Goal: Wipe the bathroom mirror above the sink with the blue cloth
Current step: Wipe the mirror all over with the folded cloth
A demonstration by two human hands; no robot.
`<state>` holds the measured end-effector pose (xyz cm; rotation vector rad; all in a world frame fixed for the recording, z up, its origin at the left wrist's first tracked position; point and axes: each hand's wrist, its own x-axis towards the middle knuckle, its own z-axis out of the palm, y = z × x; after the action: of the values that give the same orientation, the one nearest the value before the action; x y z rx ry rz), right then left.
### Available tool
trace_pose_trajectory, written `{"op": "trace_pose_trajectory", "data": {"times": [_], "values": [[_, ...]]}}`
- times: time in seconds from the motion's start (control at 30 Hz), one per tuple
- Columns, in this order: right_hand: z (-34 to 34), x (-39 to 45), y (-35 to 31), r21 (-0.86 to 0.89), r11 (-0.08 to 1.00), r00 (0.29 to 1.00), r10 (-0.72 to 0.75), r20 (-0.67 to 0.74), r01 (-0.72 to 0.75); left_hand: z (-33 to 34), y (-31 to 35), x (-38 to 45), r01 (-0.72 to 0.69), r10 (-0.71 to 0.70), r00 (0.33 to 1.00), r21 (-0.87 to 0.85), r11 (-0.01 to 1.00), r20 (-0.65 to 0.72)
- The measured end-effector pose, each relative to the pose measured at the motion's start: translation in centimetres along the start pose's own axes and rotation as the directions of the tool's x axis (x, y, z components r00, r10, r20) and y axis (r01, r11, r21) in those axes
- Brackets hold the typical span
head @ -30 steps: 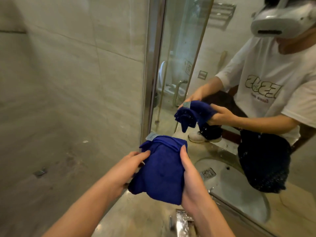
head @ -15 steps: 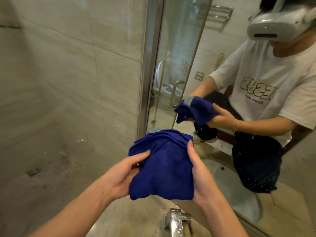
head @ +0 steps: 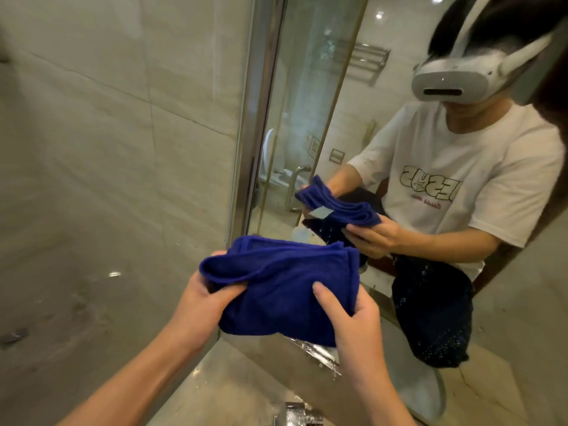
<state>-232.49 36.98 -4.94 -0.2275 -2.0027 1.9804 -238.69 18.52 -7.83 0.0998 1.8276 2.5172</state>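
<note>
Tiled wall (head: 107, 149) frame left, mirror (head: 384, 87) right. Cloth (head: 282, 287) at centre, pinched by left hand (head: 199, 299) and right hand (head: 353, 321); apparently clear of glass. Fold flat before pressing on.

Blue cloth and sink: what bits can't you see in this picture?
- Head view: the blue cloth hides the fingers of the left hand and right hand.
- Faucet: cut off by the bottom edge.
- Sink bowl: out of view, seen only partly as a reflection in the mirror.
</note>
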Motion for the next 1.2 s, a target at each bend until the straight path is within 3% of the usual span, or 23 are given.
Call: {"op": "trace_pose_trajectory", "data": {"times": [0.17,0.27,0.47,0.53,0.67,0.77,0.83,0.9,0.97,1.0,1.03,1.13,1.2], "values": [[0.6,1.2,-0.2,-0.071,0.996,0.995,-0.068,-0.078,0.062,0.7,0.1,1.4,-0.135,0.135,0.991,0.012,0.991,-0.003],[1.6,1.4,-0.4,-0.065,0.989,0.978,-0.144,-0.148,0.135,1.1,0.4,2.0,-0.149,0.145,0.989,-0.117,0.982,-0.036],[2.8,3.9,-6.7,-0.134,0.917,0.911,-0.392,-0.131,0.375,2.2,5.0,4.9,-0.238,0.244,0.97,-0.313,0.919,-0.02],[3.1,4.8,-9.7,-0.212,0.822,0.819,-0.56,-0.127,0.529,3.8,7.3,5.6,-0.27,0.279,0.96,-0.388,0.881,-0.032],[3.3,7.7,-15.2,-0.426,0.533,0.527,-0.838,-0.144,0.731,7.7,13.5,8.1,-0.387,0.395,0.915,-0.459,0.8,-0.084],[3.0,10.7,-17.4,-0.655,0.39,0.387,-0.908,-0.158,0.648,9.6,16.5,10.9,-0.512,0.488,0.859,-0.251,0.822,-0.154],[2.8,11.9,-17.3,-0.846,0.3,0.371,-0.919,-0.132,0.442,10.1,16.4,12.8,-0.591,0.592,0.785,0.066,0.804,-0.181],[3.1,12.0,-16.9,-0.953,0.216,0.403,-0.908,-0.116,0.211,9.8,15.8,14.1,-0.643,0.74,0.657,0.406,0.649,-0.143],[4.0,11.3,-17.3,-0.965,0.257,0.487,-0.851,-0.197,0.06,9.1,15.9,14.5,-0.579,0.816,0.569,0.656,0.485,-0.101],[4.5,10.9,-17.8,-0.941,0.337,0.523,-0.805,-0.28,0.015,8.7,16.4,14.5,-0.516,0.81,0.577,0.723,0.459,-0.102],[5.1,10.7,-18.1,-0.894,0.448,0.548,-0.747,-0.377,-0.005,8.4,17.1,14.2,-0.456,0.771,0.628,0.752,0.476,-0.108],[7.2,10.7,-18.6,-0.551,0.83,0.564,-0.495,-0.661,0.084,8.2,17.7,14.3,-0.359,0.585,0.803,0.689,0.63,-0.117],[8.5,11.1,-18.4,-0.207,0.947,0.573,-0.313,-0.757,0.244,8.4,17.5,15.0,-0.292,0.368,0.914,0.355,0.888,-0.169]]}}
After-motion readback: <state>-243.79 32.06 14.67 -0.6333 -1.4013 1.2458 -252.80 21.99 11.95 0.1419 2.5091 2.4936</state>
